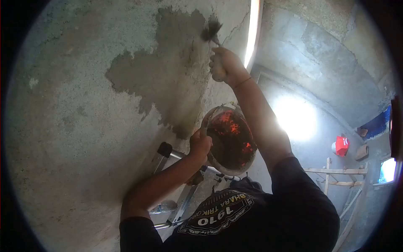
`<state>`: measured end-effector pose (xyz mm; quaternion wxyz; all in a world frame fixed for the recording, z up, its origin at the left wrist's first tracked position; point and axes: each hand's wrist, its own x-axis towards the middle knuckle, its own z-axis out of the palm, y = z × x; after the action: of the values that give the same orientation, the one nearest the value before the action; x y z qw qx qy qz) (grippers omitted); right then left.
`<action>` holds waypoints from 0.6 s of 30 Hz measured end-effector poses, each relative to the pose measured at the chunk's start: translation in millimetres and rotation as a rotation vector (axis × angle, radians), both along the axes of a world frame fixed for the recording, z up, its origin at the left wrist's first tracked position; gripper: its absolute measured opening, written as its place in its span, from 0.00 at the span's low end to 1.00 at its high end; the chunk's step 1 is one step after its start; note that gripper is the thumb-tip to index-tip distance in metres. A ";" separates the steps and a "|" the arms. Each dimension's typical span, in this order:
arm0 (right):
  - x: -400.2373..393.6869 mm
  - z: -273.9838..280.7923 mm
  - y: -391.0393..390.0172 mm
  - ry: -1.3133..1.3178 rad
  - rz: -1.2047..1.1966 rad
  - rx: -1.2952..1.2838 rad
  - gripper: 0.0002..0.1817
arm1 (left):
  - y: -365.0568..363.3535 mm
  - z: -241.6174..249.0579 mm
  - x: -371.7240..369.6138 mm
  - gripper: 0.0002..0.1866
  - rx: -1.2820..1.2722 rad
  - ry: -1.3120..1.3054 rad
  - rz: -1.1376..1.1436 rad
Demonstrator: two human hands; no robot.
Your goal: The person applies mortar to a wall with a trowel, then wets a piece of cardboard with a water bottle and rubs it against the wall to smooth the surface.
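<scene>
My right hand [228, 65] is raised against the wall and closed around the thick handle of a trowel [212, 31]. Its dark blade is blurred and lies over the upper right edge of a patch of wet mortar [168, 63]. Lower down, my left hand [200, 145] grips the rim of a round bucket [228, 140], fingers wrapped over its edge. The bucket is tilted with its mouth towards me. Grey mortar coats its inside, and orange-red plastic shows through in spots.
Rough grey wall [75, 126] fills the left side. An aluminium ladder [184, 201] stands below my left arm. A bright narrow gap [252, 33] runs beside the wall at the top. To the right are a wooden frame [344, 171] and a red-and-white object [341, 146].
</scene>
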<state>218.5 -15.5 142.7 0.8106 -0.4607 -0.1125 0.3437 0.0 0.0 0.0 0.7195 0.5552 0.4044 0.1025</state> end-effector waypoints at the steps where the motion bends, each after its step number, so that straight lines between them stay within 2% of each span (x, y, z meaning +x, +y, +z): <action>1: -4.4 7.4 0.9 -0.012 -0.033 0.061 0.18 | -1.3 5.5 -1.4 0.13 0.027 0.011 0.022; 3: -9.1 26.1 -1.2 -0.039 -0.062 0.097 0.16 | -5.7 5.2 2.5 0.11 0.029 0.006 0.046; 6: -15.4 57.1 -11.3 -0.080 0.039 0.301 0.13 | -4.0 4.8 0.6 0.10 0.045 -0.006 0.054; 10: -31.7 51.5 -30.5 -0.143 0.051 0.467 0.13 | -7.6 3.0 -1.8 0.12 0.039 -0.007 0.027; 12: -42.5 30.4 -31.9 -0.094 -0.122 0.270 0.13 | -5.9 3.2 0.6 0.13 0.029 -0.022 0.032; 13: -45.0 20.6 -29.9 -0.093 -0.118 0.267 0.13 | -5.4 0.9 0.6 0.13 0.034 -0.013 0.027; 15: -49.0 4.2 -23.3 0.072 -0.130 0.091 0.14 | -5.2 0.1 -0.9 0.14 0.041 -0.003 0.022; 18: -52.1 -2.6 -14.7 -0.018 -0.069 -0.001 0.14 | -3.6 4.8 0.4 0.14 0.073 -0.005 0.004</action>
<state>166.3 -30.3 140.1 0.8206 -0.4679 -0.1037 0.3114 0.4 -3.6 4.8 0.6996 0.5799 0.3998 0.1199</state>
